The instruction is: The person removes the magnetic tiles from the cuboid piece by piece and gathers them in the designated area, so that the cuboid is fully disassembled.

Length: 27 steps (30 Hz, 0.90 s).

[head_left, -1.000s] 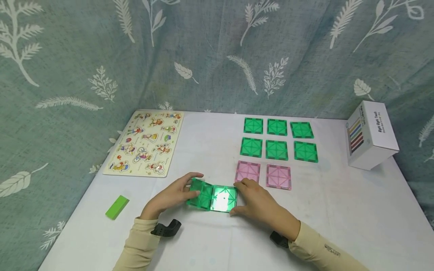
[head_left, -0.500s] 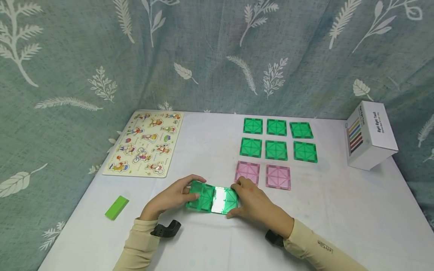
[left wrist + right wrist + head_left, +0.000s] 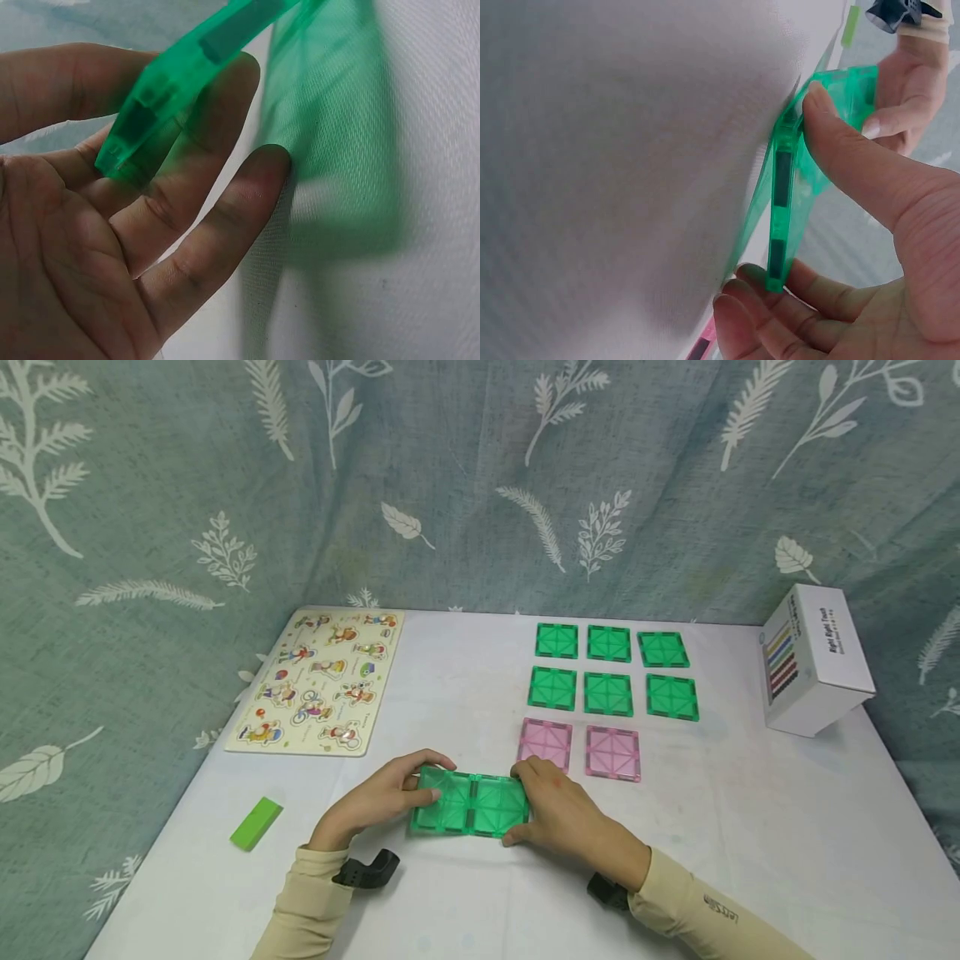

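Two green translucent magnetic tiles lie edge to edge at the front middle of the head view. My left hand (image 3: 378,802) pinches the left tile (image 3: 450,817), thumb on top and fingers behind. The right tile (image 3: 498,807) is held by my right hand (image 3: 566,814), its thumb at the near corner and fingers at the far one. Seen from the right wrist, the tile's edge (image 3: 781,187) sits between thumb and fingers, slightly raised from the cloth. In the left wrist view, the tile (image 3: 165,86) is tilted above the cloth and casts a green shadow.
Two pink tiles (image 3: 612,753) lie just beyond the right hand, with two rows of green tiles (image 3: 608,694) behind them. A picture puzzle board (image 3: 318,685) is at the back left, a green block (image 3: 257,823) at the left, a white box (image 3: 821,660) at the right.
The left tile has been lowered from a steeper tilt until nearly level with the right one. Both hands keep their grip; the right hand has shifted slightly left and nearer.
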{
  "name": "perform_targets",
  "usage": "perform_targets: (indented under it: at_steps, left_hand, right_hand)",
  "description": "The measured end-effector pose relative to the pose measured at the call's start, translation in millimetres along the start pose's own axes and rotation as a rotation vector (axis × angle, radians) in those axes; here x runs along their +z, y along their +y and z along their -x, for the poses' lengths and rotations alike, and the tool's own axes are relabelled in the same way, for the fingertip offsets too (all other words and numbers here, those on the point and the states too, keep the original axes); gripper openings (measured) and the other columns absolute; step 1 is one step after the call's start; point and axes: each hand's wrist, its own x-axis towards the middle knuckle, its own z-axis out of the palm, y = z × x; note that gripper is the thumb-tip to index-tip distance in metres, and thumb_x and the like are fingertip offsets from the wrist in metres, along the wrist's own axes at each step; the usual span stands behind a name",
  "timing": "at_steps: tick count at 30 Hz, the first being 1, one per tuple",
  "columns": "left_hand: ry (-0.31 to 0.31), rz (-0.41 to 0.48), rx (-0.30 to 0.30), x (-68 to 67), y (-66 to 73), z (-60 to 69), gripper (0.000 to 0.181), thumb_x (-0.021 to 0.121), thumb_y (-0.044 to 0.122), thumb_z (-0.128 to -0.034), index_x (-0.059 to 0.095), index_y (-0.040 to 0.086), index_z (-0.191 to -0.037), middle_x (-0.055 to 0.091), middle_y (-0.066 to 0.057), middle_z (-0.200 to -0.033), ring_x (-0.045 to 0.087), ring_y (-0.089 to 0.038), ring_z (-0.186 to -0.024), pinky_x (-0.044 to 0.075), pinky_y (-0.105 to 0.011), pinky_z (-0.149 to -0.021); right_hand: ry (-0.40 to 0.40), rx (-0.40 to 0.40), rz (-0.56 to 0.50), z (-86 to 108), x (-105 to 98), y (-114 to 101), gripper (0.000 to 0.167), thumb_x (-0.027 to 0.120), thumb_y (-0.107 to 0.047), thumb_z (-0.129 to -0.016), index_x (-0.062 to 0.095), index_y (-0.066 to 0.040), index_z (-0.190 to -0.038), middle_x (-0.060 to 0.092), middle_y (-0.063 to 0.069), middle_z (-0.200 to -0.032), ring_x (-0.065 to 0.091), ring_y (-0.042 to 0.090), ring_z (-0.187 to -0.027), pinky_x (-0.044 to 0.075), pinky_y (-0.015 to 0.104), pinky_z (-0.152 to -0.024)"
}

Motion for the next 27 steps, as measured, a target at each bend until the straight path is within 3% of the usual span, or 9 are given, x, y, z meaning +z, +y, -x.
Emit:
perform_targets:
  at_steps: [2,6,9,11,17,23,27]
  left_hand:
    - [0.005,-0.003,-0.001,0.2,-0.1,-0.1,0.040,0.064,0.008,-0.0952,0.056,0.011,-0.134,0.057,-0.009,-0.100,0.043,-0.007,-0.066,0.042,-0.022,-0.070]
    - [0.021,-0.024,0.004,1.4,-0.4,-0.6,0.036,0.065,0.009,-0.0944,0.059,0.012,-0.130,0.060,-0.007,-0.096,0.048,-0.012,-0.076,0.043,-0.022,-0.074]
    - [0.035,-0.043,0.007,3.3,-0.6,-1.4,0.034,0.068,0.011,-0.0930,0.061,0.013,-0.126,0.067,-0.010,-0.116,0.054,-0.019,-0.096,0.046,-0.026,-0.084]
    - [0.041,-0.056,-0.001,4.5,0.2,-1.5,0.034,0.070,0.012,-0.0920,0.061,0.014,-0.125,0.067,-0.011,-0.117,0.056,-0.022,-0.101,0.046,-0.030,-0.088]
    - [0.059,-0.154,0.000,9.8,5.0,1.0,0.044,0.078,0.015,-0.0856,0.060,0.019,-0.126,0.067,-0.004,-0.121,0.058,-0.022,-0.112,0.045,-0.043,-0.098]
    - [0.069,-0.272,-0.021,17.9,11.3,2.2,0.062,0.086,0.013,-0.0759,0.058,0.022,-0.130,0.063,-0.003,-0.131,0.057,-0.022,-0.118,0.045,-0.046,-0.102]
    - [0.059,-0.335,-0.023,19.1,15.0,2.0,0.063,0.086,0.012,-0.0766,0.057,0.023,-0.131,0.062,-0.003,-0.133,0.057,-0.021,-0.121,0.045,-0.047,-0.104]
  right_hand:
    - [0.003,-0.005,-0.002,0.4,0.3,0.2,0.081,0.096,-0.043,-0.060,0.058,-0.004,-0.120,0.062,0.005,-0.109,0.060,0.019,-0.096,0.056,0.039,-0.084]
    - [0.000,-0.011,-0.012,0.3,0.8,1.0,0.081,0.096,-0.042,-0.061,0.058,-0.004,-0.121,0.063,0.005,-0.108,0.061,0.019,-0.096,0.056,0.039,-0.085]
    - [-0.009,-0.008,-0.025,-0.1,0.7,1.4,0.080,0.096,-0.041,-0.061,0.057,-0.005,-0.121,0.063,0.005,-0.108,0.062,0.019,-0.097,0.055,0.040,-0.087]
    - [-0.015,-0.005,-0.031,-0.5,0.5,1.6,0.080,0.096,-0.040,-0.061,0.057,-0.006,-0.122,0.063,0.005,-0.109,0.062,0.019,-0.097,0.055,0.040,-0.088]
    - [-0.033,0.007,-0.047,-1.1,0.4,2.6,0.078,0.096,-0.038,-0.062,0.057,-0.007,-0.123,0.063,0.004,-0.108,0.061,0.018,-0.094,0.055,0.041,-0.086]
    - [-0.060,0.030,-0.098,-1.3,0.2,5.5,0.072,0.094,-0.033,-0.068,0.058,-0.008,-0.125,0.063,0.005,-0.110,0.063,0.019,-0.094,0.056,0.042,-0.086]
    - [-0.062,0.049,-0.160,-1.0,-1.2,8.5,0.061,0.089,-0.028,-0.075,0.060,-0.008,-0.125,0.065,0.007,-0.117,0.064,0.021,-0.102,0.055,0.043,-0.092]
